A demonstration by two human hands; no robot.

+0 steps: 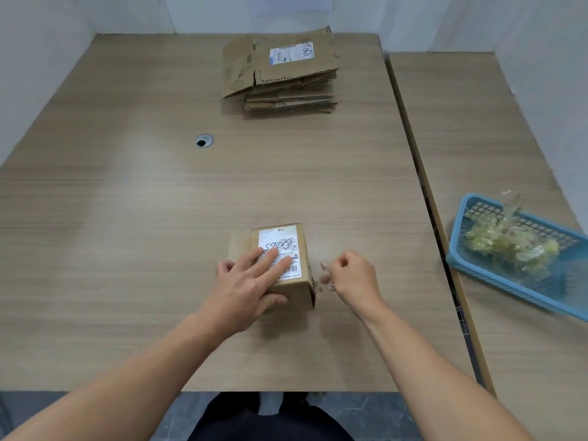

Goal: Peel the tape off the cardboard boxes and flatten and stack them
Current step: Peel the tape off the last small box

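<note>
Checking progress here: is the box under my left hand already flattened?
No, the box under the left hand stands with upright sides, its label on top.

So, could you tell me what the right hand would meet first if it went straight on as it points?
Probably the cardboard box: the right hand, pinching tape scraps, points forward-left, and the box's right side lies just ahead. Depth is unclear, so it might clip the corner.

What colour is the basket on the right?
Blue, with a grid of holes; the basket shows best in the head view.
</note>
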